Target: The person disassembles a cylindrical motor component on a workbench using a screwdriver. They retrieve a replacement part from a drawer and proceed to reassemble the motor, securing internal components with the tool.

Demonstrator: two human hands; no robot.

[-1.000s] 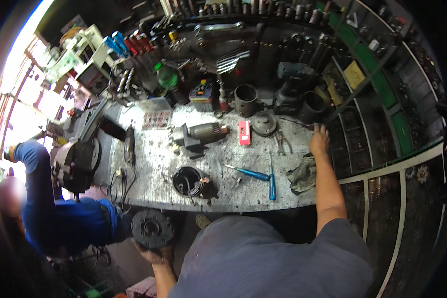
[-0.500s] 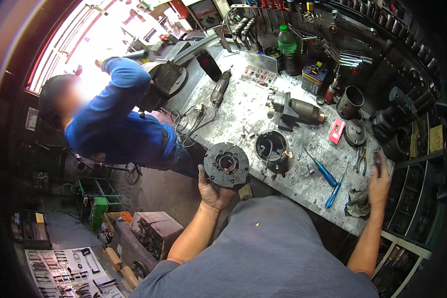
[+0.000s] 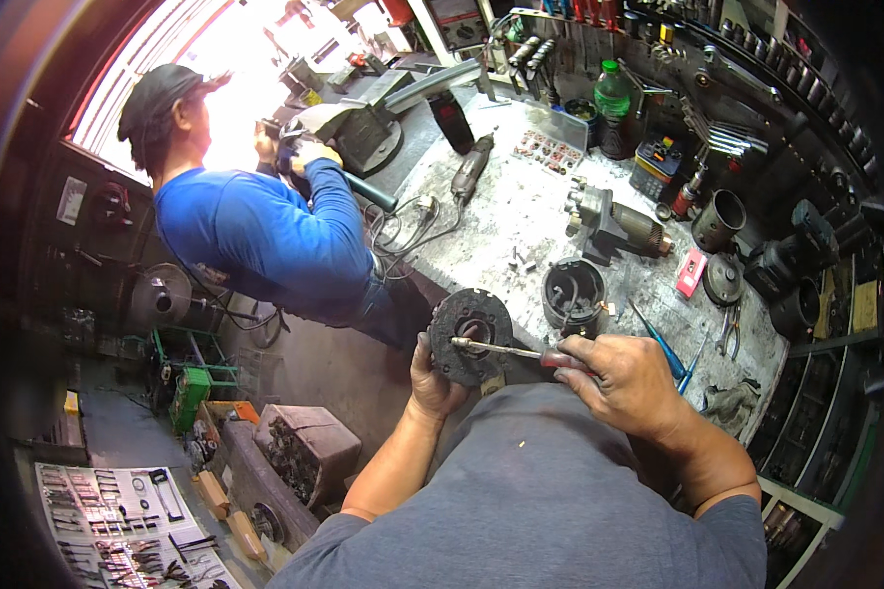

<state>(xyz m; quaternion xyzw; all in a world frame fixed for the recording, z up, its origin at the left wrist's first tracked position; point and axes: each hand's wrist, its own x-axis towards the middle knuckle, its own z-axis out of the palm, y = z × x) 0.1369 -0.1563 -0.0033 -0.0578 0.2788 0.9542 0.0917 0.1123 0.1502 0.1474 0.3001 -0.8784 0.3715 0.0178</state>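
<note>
My left hand (image 3: 430, 388) is closed round the edge of a dark, round metal part (image 3: 486, 312) with a central hole and smaller holes, held over my lap. My right hand (image 3: 609, 383) grips the red handle of a screwdriver (image 3: 506, 349), whose shaft reaches left to the part's face near its centre. Beyond them on the metal workbench (image 3: 452, 250) stand an open cylindrical housing (image 3: 575, 294) with leads inside and a motor assembly (image 3: 614, 221). Two blue screwdrivers (image 3: 663, 348) lie right of the housing, partly behind my right hand.
A co-worker (image 3: 246, 236) in blue and a cap works at the left by a vise (image 3: 363, 137). A grinder (image 3: 473, 172) with cable, pliers (image 3: 727, 334) and a tool rack (image 3: 746, 59) are on or behind the bench. Bins (image 3: 304, 442) and a tool sheet (image 3: 128, 520) lie lower left.
My right hand has come from the bench's right to the round part, now holding a red-handled screwdriver. The part is more tilted. The co-worker has straightened, hands together near the vise.
</note>
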